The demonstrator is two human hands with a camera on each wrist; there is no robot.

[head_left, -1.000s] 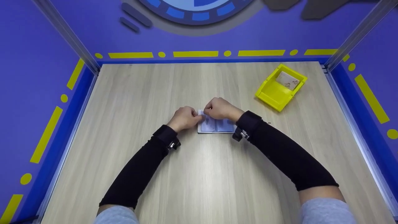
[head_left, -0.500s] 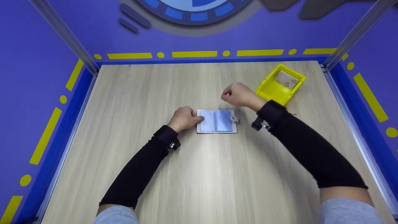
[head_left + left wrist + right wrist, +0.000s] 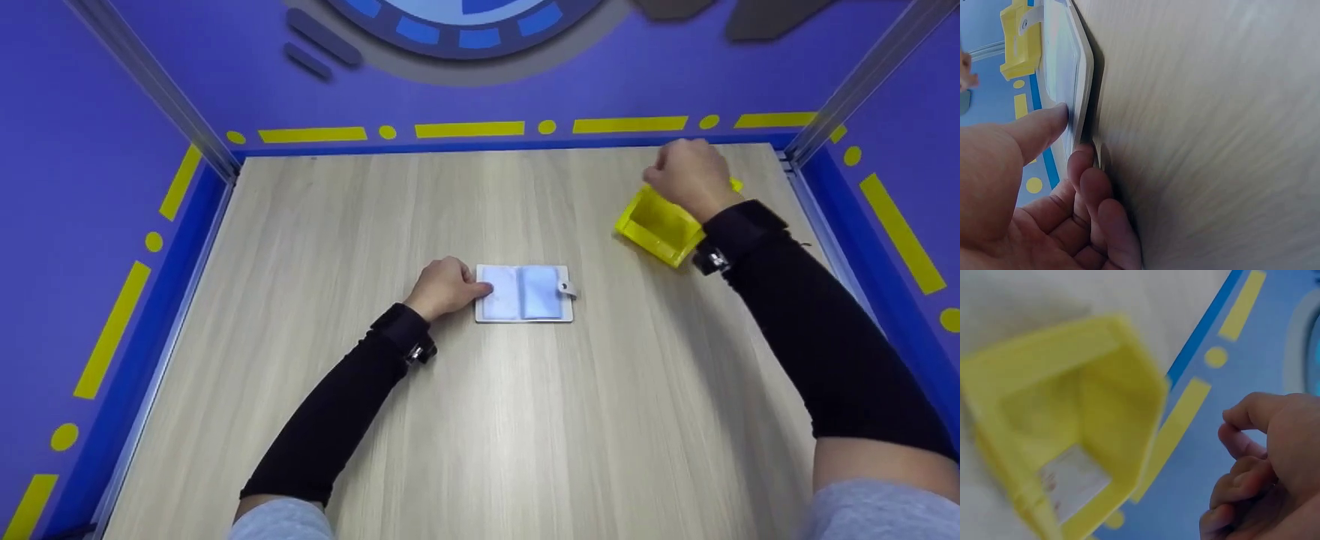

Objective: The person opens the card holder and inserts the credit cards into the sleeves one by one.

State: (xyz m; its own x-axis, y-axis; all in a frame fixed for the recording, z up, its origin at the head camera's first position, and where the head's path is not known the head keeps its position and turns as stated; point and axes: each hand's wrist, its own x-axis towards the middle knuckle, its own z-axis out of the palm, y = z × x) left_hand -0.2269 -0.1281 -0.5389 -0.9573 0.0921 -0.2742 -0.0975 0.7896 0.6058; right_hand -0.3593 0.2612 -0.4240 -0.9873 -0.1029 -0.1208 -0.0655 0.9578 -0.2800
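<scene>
A small card holder lies opened flat on the table, its clear bluish sleeves facing up and a white snap strap at its right edge. My left hand pinches the left edge, thumb on the sleeve and the other fingers curled at the underside, as the left wrist view shows. My right hand is over the far part of a yellow bin. Its fingers are loosely curled with nothing visible between them. Inside the bin is a white card with a brownish print, hidden by the hand in the head view.
The wood-grain table is bordered by a blue back wall and blue side walls with yellow markings. The yellow bin stands at the back right, apart from the card holder.
My right hand has left the card holder and moved right and away, to above the yellow bin, uncovering the sleeves. My left hand has stayed at the holder's left edge.
</scene>
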